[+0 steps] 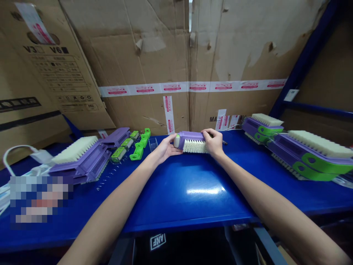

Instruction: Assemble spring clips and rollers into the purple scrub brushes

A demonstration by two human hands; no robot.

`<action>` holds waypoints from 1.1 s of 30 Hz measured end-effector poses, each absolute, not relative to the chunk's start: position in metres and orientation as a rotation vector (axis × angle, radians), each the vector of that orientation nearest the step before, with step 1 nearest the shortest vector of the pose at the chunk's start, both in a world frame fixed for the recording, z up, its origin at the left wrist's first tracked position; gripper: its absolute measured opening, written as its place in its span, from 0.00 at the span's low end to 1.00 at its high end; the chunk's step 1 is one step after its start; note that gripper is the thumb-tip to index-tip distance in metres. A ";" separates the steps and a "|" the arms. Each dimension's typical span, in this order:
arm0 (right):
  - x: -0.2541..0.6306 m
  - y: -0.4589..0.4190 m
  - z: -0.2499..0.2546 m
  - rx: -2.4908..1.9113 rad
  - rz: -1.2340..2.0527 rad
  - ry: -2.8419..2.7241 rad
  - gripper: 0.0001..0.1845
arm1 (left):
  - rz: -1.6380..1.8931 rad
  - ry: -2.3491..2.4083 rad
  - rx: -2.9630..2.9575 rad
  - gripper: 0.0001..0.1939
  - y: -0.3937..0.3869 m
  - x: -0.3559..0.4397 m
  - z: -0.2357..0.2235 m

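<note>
A purple brush (193, 136) with cream bristles facing me is held just above the blue table, ahead of me. My left hand (166, 149) supports its left end, thumb on the light-green and white piece (177, 140) there, fingers stretched beneath. Around the right end, the thumb and fingers of my right hand (214, 142) are closed. A dark thin tool (224, 142), partly hidden, shows just past my right hand. Left of my left hand lie a small clear plastic box (153, 144) and green wavy-edged brackets (141, 145).
Purple brush parts (91, 158) and green-topped pieces (120, 152) lie at the left, with small springs (106, 176) in front. Finished-looking purple and green brushes (311, 151) are stacked at the right. Cardboard (149, 66) walls off the back of the blue table (190, 206).
</note>
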State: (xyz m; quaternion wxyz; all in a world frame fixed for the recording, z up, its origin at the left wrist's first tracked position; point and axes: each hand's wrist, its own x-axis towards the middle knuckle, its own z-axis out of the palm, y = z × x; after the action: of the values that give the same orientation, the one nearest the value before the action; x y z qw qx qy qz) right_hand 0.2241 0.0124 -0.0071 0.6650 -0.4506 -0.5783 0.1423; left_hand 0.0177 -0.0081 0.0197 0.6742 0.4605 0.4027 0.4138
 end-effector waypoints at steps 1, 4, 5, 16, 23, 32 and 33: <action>0.224 0.012 -0.007 -1.009 0.324 -1.300 0.11 | 0.927 0.909 1.039 0.25 -0.009 0.018 0.021; 0.225 0.013 -0.007 -0.976 0.344 -1.281 0.11 | 0.904 0.893 1.057 0.24 -0.013 0.019 0.024; 0.226 0.013 -0.007 -0.966 0.352 -1.278 0.10 | 0.898 0.886 1.060 0.24 -0.014 0.019 0.025; 0.230 0.015 -0.006 -0.929 0.379 -1.295 0.10 | 0.855 0.892 1.079 0.25 -0.015 0.021 0.021; 0.226 0.015 -0.009 -1.003 0.416 -1.272 0.11 | 0.914 1.018 1.121 0.31 -0.014 0.024 0.016; 0.228 0.020 -0.012 -1.138 0.375 -1.132 0.13 | 1.608 1.159 1.191 0.30 -0.003 0.014 0.023; 0.229 0.021 -0.012 -1.142 0.373 -1.124 0.13 | 1.687 1.150 1.158 0.30 -0.001 0.011 0.026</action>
State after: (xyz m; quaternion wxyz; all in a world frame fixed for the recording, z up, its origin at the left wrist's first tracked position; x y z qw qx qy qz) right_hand 0.2293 0.0209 -0.0122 0.6803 -0.5089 -0.5005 0.1663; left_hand 0.0111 -0.0006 0.0256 0.3868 0.4551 0.4518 0.6627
